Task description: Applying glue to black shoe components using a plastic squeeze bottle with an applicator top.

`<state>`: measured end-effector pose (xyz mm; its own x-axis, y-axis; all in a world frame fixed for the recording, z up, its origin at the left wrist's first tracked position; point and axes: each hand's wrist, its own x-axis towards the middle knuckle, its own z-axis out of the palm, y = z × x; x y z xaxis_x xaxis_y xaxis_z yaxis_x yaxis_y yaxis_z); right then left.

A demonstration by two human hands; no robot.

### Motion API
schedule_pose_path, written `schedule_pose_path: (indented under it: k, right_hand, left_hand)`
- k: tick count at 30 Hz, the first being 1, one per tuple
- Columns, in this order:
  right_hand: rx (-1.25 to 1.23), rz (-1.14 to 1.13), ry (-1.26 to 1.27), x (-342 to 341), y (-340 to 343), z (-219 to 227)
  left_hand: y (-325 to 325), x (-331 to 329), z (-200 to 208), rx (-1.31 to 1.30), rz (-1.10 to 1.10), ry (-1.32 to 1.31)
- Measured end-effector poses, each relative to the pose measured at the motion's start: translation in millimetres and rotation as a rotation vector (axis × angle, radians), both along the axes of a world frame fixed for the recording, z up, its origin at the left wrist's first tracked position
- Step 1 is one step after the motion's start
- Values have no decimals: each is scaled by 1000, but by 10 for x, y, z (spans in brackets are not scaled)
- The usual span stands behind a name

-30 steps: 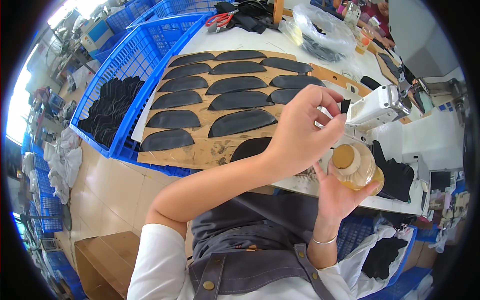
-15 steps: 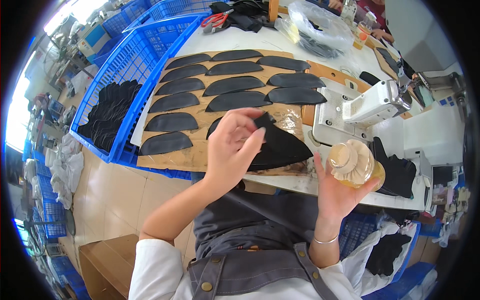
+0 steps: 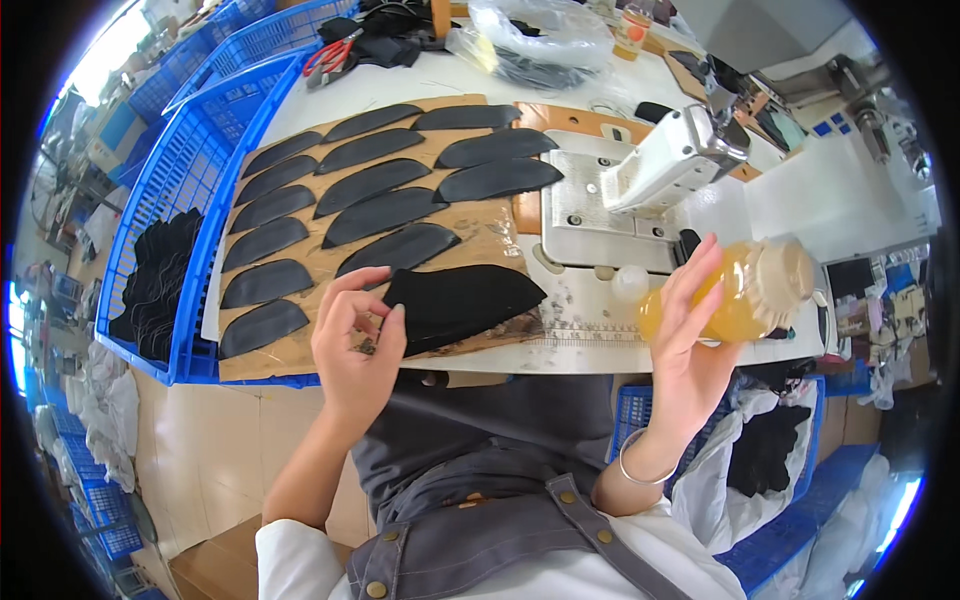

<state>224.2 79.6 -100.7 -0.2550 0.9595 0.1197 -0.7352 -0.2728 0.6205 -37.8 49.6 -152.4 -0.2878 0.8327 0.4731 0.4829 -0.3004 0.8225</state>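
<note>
My left hand (image 3: 352,335) pinches the left corner of a black fabric piece (image 3: 465,305) between thumb and fingers. That piece is pointed at its right end and lies over the near right corner of a cardboard sheet (image 3: 475,225). In my right hand (image 3: 690,335), to the right of the cardboard, is a clear bottle (image 3: 738,285) with yellow liquid in it. A beige cloth-like cover wraps the bottle's top, which tilts to the right. Several curved black pieces (image 3: 375,212) lie in rows on the cardboard, apart from my hands.
A white machine arm (image 3: 670,160) stands on a metal plate right of the cardboard. A blue crate (image 3: 200,210) with stacked black pieces is at the left. Red-handled scissors (image 3: 332,58), a plastic bag (image 3: 545,45) and another bottle (image 3: 632,32) are farther back.
My left hand has drawn the black fabric piece toward me, and it lies flatter. The bottle in my right hand has tipped over to the right. The view has turned right.
</note>
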Motion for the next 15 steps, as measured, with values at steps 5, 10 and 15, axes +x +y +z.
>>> schedule_pose_path:
  k: [5,10,15]
  right_hand:
    - [26,-113,62,142,109,-38]
    - [121,-141,-117,88,60,-204]
    - [240,-172,-370,84,64,-468]
  left_hand:
    - [7,-17,3,25,26,138]
    - [-7,2,23,-4,36,107]
    - [-48,-29,6,3,39,69]
